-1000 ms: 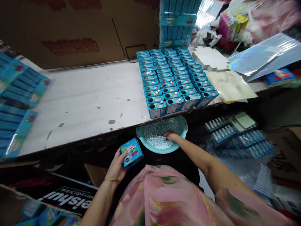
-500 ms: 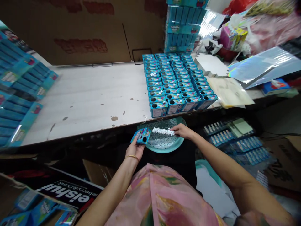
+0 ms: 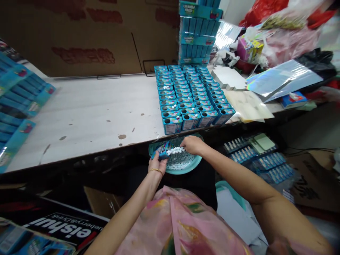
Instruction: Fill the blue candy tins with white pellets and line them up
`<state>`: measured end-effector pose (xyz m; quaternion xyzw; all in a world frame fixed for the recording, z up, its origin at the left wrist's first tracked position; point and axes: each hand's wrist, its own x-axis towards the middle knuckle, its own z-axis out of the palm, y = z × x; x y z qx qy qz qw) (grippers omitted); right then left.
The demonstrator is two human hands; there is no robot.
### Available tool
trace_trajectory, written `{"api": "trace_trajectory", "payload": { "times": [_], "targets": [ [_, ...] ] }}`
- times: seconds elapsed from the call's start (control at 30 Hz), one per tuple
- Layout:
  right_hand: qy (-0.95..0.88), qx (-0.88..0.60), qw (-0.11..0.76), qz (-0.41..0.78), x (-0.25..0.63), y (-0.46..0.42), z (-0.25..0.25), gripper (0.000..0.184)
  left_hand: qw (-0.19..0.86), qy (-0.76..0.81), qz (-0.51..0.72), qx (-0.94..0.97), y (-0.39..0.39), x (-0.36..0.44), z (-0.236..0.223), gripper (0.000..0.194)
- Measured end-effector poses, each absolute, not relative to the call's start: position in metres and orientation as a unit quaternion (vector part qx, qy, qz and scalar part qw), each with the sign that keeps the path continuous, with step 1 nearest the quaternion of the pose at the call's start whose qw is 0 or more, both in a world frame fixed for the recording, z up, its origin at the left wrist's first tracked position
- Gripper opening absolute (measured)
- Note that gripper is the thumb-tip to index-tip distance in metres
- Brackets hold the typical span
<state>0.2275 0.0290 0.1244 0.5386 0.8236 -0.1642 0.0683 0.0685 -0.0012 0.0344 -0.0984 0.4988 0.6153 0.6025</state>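
My left hand (image 3: 157, 164) is closed around a small blue candy box (image 3: 164, 156), tilted over the left side of a turquoise basin (image 3: 197, 165). In my right hand (image 3: 193, 145), fingers pinched, is one end of a narrow scoop heaped with white candies (image 3: 175, 150). The scoop's far end meets the held box; its body is mostly hidden under the candies. Loose white candy pellets (image 3: 182, 161) fill the basin below. Several rows of similar blue boxes (image 3: 190, 95), with round dark holes on top, stand on the table just beyond, a few stray pellets on them.
Stacked packs of blue boxes rise behind the rows (image 3: 198, 35) and at the left (image 3: 23, 88). A large cardboard box (image 3: 87, 39) lines the table's back. White cards (image 3: 228, 78) and plastic sheets (image 3: 249, 104) lie at right. More packs (image 3: 265, 159) sit lower right.
My right hand has moved left with the loaded scoop, bringing its end to the box. My left hand has tilted the box toward it. The view has shifted slightly.
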Motion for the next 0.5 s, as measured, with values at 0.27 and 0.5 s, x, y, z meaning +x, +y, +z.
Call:
{"api": "trace_trajectory", "payload": {
  "times": [0.27,0.5],
  "targets": [
    [0.84,0.528,0.078,-0.098,0.19,0.026,0.15,0.027,0.603,0.514,0.604,-0.081,0.003,0.063,0.018,0.023],
    [0.813,0.558,0.087,-0.141,0.255,0.032,0.121,0.026,0.603,0.492,0.622,-0.082,0.002,0.05,0.02,0.018]
  ]
}}
